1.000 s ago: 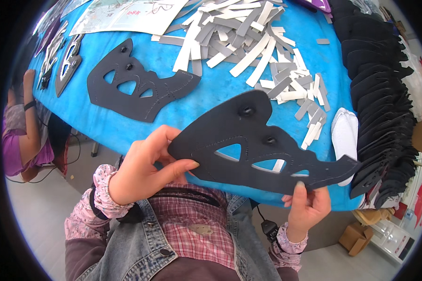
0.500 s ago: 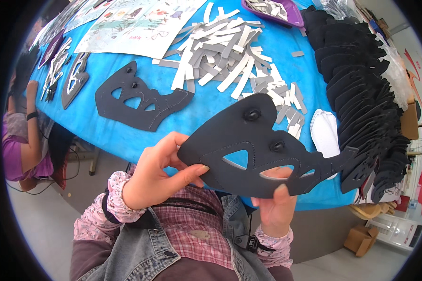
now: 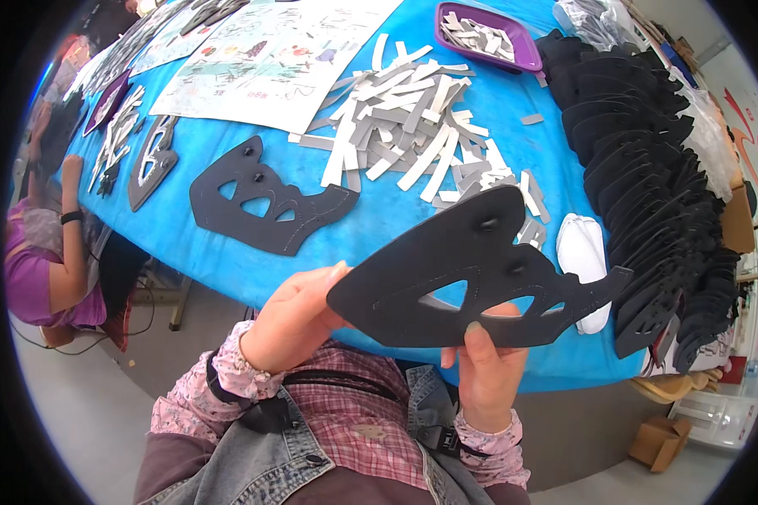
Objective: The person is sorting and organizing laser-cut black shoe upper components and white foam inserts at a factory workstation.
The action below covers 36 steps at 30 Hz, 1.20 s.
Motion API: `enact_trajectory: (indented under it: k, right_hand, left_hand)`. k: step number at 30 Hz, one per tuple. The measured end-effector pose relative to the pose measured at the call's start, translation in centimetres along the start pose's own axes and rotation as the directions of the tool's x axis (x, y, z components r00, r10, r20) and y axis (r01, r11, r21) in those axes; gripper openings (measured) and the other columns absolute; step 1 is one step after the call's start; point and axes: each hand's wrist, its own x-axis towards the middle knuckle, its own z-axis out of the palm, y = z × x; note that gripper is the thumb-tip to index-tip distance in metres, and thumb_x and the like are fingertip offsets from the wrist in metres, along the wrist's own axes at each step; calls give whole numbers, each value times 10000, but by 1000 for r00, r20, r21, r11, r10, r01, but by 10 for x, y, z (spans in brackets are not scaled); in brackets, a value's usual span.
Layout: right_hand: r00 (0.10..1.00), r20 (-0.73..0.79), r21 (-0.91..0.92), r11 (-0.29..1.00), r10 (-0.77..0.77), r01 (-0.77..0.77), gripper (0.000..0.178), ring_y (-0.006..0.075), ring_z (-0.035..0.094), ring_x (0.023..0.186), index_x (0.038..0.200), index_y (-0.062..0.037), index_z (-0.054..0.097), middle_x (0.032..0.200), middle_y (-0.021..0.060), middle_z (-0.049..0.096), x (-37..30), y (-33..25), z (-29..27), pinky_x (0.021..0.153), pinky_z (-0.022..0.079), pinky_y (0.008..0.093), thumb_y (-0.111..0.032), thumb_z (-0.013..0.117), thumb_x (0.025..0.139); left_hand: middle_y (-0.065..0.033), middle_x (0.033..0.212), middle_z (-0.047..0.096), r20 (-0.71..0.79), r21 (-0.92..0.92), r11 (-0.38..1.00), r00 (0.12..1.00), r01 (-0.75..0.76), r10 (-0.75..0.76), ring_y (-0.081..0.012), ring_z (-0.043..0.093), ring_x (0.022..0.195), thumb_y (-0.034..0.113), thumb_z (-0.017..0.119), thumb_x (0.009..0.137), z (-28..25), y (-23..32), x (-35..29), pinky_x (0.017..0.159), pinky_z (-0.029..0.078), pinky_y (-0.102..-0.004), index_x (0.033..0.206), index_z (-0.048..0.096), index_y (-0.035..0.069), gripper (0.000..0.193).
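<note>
Tilted in front of me is a flat black panel (image 3: 434,261) with a curved outline, cut-out windows, stitched lines and two dark round knobs. My right hand (image 3: 488,370) grips its lower edge, thumb on the front face, other fingers mostly behind. At the panel's left corner is my left hand (image 3: 299,316), closed against it; its fingertips are partly hidden behind the panel. A similar black panel (image 3: 257,206) lies flat on the blue cloth (image 3: 379,223), beyond my left hand. Past the held panel is a loose heap of grey and white strips (image 3: 404,126).
A purple tray (image 3: 526,61) holds more strips. Overlapping black panels (image 3: 640,194) line the right side, near a white sole-shaped piece (image 3: 581,252). Printed sheets (image 3: 253,76) cover the back left. Another person's arm (image 3: 74,227) rests at the left edge. A cardboard box (image 3: 659,443) stands below right.
The held panel has tipped, its face turning more edge-on. My left thumb has gone from its front face. My right thumb sits farther left and higher on it. The view has shifted slightly.
</note>
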Motion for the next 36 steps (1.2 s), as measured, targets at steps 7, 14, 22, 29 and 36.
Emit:
enact_trajectory:
  k: [7,14,22,29,36]
  right_hand:
    - [995,45,104,990,90,-94,119,191,622,636,905,29,546,816,133,618,-4,0,5,544,530,290,2,639,835]
    - [985,55,171,970,163,-170,130,185,628,654,879,20,541,781,131,626,-2,1,7,565,536,289,-7,656,825]
    - [989,8,94,984,150,-151,143,181,622,657,834,20,541,787,115,607,-1,2,7,553,532,289,-20,676,812]
    - [997,0,84,993,83,-83,122,173,619,662,844,40,548,845,97,536,2,4,9,544,528,279,-8,658,824]
    - [998,8,53,997,62,-63,125,172,625,649,840,25,557,797,117,607,0,0,7,566,536,282,-3,675,810]
  left_hand:
    - [-94,1080,599,29,219,975,999,-30,24,-135,583,922,174,540,929,22,-12,15,800,478,-292,1183,524,-21,320]
    - [-72,948,630,134,527,850,989,-12,-69,-121,585,842,113,634,866,20,-10,21,694,490,-272,1106,555,-18,285]
    - [-46,806,622,-88,135,990,996,44,-32,-97,565,721,149,572,894,42,-15,13,620,437,-231,872,622,-7,166]
    - [-66,820,622,-85,322,938,983,-128,164,-113,569,740,170,562,912,35,-24,10,640,442,-237,856,615,-10,196]
    - [-63,881,617,-42,30,997,996,74,-73,-109,564,794,222,552,923,34,-26,7,697,443,-242,920,604,4,224]
